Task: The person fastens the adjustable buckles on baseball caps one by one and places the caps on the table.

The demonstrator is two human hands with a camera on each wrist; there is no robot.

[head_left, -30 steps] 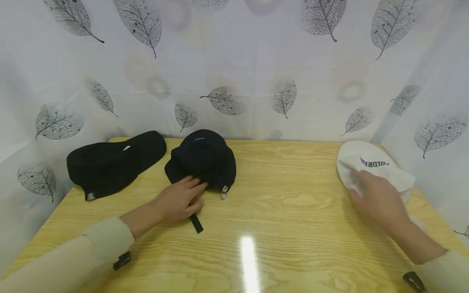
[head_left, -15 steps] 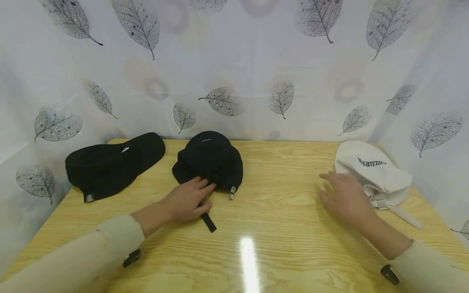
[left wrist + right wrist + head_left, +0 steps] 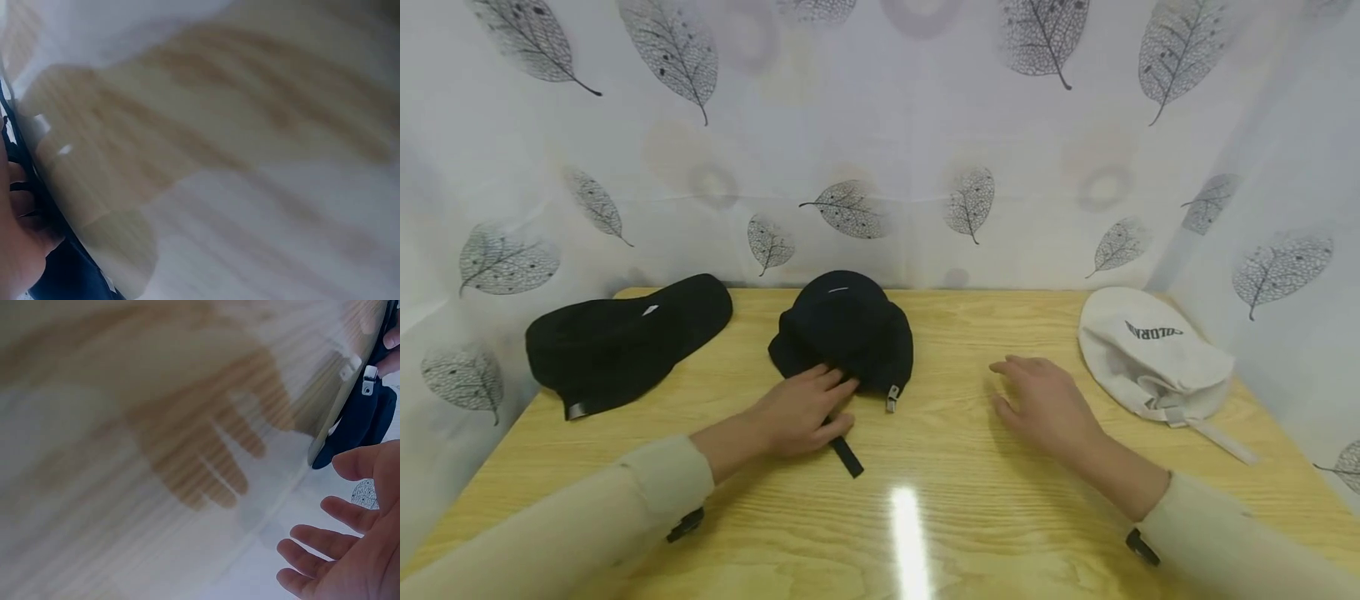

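My left hand (image 3: 808, 408) holds the near edge of a dark navy cap (image 3: 842, 321) in the middle of the table, its fingers at the rim. The cap's loose strap (image 3: 847, 458) shows past the thumb and a metal buckle (image 3: 892, 398) hangs at its right side. In the left wrist view only part of the left hand (image 3: 25, 231) shows, against dark fabric. My right hand (image 3: 1048, 404) is to the right of this cap, fingers relaxed and spread, with nothing in it. In the right wrist view the right hand (image 3: 350, 537) faces the cap's buckle side (image 3: 356, 425).
A black cap (image 3: 617, 342) lies at the left of the wooden table (image 3: 970, 517). At the right lies a white cap (image 3: 1150, 342) with dark lettering and a loose strap. A leaf-patterned curtain (image 3: 895, 125) stands behind.
My right hand has left the white cap and moved left across the table. The navy cap has slid right together with my left hand.
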